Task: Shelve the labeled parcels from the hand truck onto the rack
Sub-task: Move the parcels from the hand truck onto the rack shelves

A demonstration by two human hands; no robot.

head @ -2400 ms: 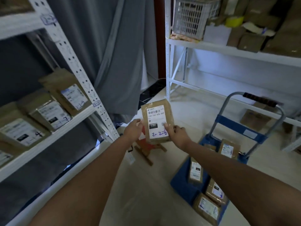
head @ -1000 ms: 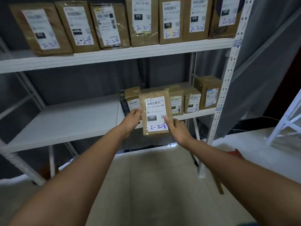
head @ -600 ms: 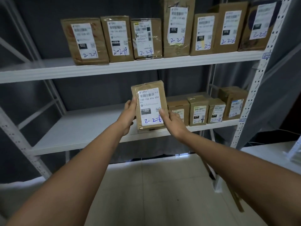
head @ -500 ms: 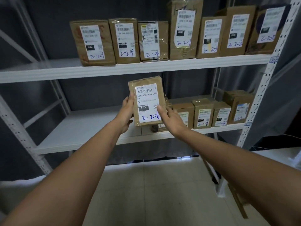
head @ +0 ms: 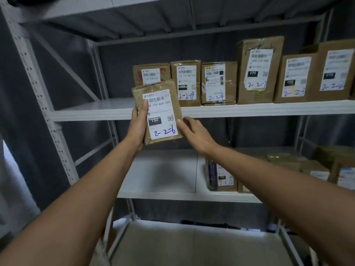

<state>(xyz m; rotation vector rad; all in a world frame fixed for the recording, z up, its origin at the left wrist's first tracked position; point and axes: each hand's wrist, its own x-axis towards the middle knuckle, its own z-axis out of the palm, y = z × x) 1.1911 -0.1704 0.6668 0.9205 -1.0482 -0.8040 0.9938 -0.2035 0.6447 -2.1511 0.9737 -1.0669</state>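
Note:
I hold a flat brown parcel (head: 165,101) upright, its white label hand-marked "2-2-6", in front of the upper shelf (head: 249,110) of the white rack. My left hand (head: 137,125) grips its left edge, thumb across the label. My right hand (head: 194,131) touches its lower right edge with the fingertips, fingers relaxed. The parcel covers the lower part of the leftmost parcel (head: 151,73) in the row on that shelf. The hand truck is out of view.
A row of several labeled brown parcels (head: 219,82) stands on the upper shelf, with bare shelf to their left. Below, the lower shelf (head: 163,175) carries more parcels (head: 221,176) at the right. A perforated rack post (head: 36,89) rises at the left.
I turned from the hand truck to the rack and lifted the parcel from the lower shelf's height to the upper shelf. My right hand's grip has loosened to a fingertip touch.

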